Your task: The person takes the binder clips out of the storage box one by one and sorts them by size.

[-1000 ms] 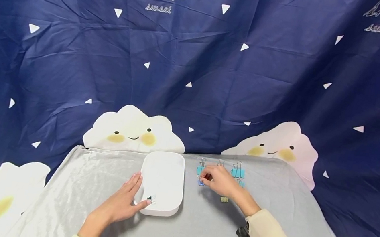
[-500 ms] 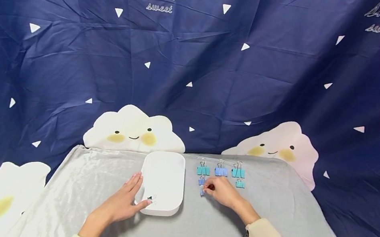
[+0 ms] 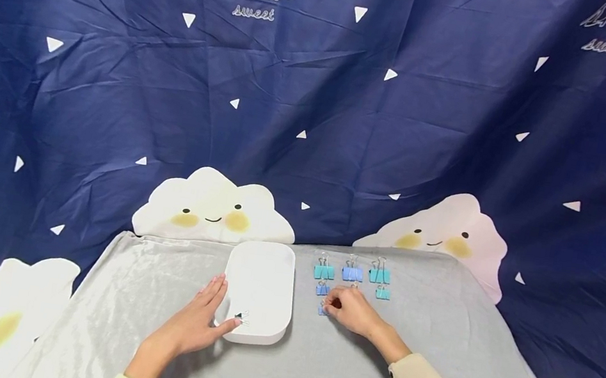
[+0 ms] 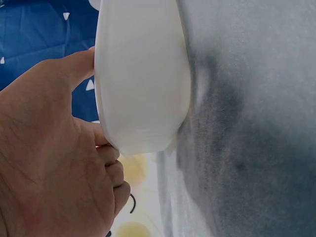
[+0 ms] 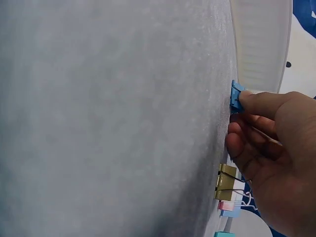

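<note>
My right hand pinches a small blue binder clip between thumb and fingers, low against the grey cloth. In the head view that clip shows just left of the fingertips, below a slightly larger blue binder clip. With fingers spread, my left hand rests on the near left rim of a white plastic container. A small black binder clip with wire handles lies in that container, close to the left thumb. A gold binder clip stands near the right hand in the right wrist view.
Along the back stand a large teal clip, a large blue clip and another teal clip. A smaller teal clip is in front. A pink clip shows beyond the gold one. Behind hangs a navy curtain.
My right hand has moved down and slightly right from the upper clips, and the small blue clip now shows at its fingertips. The left hand and container have stayed put.
</note>
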`<state>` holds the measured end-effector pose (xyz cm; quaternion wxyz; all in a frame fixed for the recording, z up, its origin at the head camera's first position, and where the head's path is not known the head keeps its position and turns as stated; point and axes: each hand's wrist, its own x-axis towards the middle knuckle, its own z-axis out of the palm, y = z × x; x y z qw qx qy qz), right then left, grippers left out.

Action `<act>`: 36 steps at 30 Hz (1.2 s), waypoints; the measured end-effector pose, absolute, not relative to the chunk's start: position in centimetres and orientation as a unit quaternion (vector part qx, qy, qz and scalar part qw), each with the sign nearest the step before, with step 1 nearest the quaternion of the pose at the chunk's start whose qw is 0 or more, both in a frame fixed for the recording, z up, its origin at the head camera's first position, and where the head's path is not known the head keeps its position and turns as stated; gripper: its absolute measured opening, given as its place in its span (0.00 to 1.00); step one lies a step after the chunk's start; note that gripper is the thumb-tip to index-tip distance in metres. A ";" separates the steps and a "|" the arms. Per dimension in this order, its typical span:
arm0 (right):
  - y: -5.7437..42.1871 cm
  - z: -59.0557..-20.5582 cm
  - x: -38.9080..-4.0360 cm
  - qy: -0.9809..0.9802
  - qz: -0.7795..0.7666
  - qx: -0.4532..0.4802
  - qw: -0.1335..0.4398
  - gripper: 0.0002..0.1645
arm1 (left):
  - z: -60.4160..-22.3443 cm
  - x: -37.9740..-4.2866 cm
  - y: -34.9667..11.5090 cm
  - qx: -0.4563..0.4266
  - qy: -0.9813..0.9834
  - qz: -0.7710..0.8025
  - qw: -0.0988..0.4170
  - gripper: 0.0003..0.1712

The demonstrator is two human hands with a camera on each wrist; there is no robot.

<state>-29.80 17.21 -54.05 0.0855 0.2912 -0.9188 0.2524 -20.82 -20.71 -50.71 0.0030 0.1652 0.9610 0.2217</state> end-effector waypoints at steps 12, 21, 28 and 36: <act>17.2 -54.1 -29.7 -0.921 0.246 0.289 0.088 0.07 | -50.6 -20.8 -20.7 0.164 0.962 0.218 0.004 0.58; 17.3 -53.8 -29.7 -0.924 0.250 0.280 0.073 0.05 | -50.6 -20.8 -20.7 0.160 0.962 0.219 0.010 0.58; 17.1 -52.7 -30.0 -0.914 0.269 0.292 0.083 0.04 | -50.8 -20.9 -20.7 0.161 0.962 0.221 0.007 0.58; 15.3 -49.6 -30.5 -0.899 0.260 0.337 0.106 0.06 | -50.6 -20.8 -20.6 0.164 0.962 0.217 0.006 0.58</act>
